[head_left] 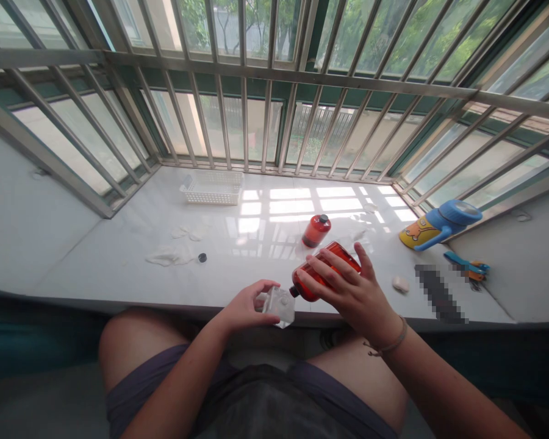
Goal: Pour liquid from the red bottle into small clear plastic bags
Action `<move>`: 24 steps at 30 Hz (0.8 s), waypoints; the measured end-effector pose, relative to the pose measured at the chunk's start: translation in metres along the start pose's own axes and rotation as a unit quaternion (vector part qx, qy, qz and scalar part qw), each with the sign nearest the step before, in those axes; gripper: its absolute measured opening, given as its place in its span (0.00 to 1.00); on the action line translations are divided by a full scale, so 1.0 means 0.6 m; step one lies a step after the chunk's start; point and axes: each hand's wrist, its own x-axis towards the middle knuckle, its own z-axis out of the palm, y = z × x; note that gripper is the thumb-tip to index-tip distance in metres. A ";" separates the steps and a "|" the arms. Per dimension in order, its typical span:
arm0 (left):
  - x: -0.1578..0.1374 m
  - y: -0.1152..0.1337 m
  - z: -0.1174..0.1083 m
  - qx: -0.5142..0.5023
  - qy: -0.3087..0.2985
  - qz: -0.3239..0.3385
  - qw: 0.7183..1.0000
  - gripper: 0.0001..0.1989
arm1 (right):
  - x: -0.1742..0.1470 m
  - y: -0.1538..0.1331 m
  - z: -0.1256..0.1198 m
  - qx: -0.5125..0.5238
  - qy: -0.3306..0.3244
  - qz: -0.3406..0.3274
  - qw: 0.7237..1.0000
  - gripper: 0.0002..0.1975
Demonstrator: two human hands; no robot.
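Left hand (246, 306) grasps a clear square container (282, 305) while the right hand (359, 296) holds a translucent red bottle (305, 285) tilted, its dark neck at the container's edge; contact is unclear. Beyond the right hand stands a second black-capped red bottle (316, 233).

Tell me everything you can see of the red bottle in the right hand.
The red bottle looks like glossy, see-through plastic or glass, with rounded shoulders and a short dark neck end. The right hand grips it from above, the fingers hiding much of its body. It is tilted near the front edge of the white counter, neck toward the clear container. Whether the two touch, or anything is flowing, I cannot tell.
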 end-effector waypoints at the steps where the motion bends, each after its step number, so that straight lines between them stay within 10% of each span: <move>1: 0.000 0.000 0.000 0.000 -0.001 0.000 1.000 0.40 | 0.000 0.000 0.000 -0.002 -0.001 0.000 1.000 0.22; 24: -0.003 0.016 0.005 0.023 0.013 0.018 0.999 0.39 | -0.034 -0.018 0.049 0.086 -0.040 0.079 0.992 0.30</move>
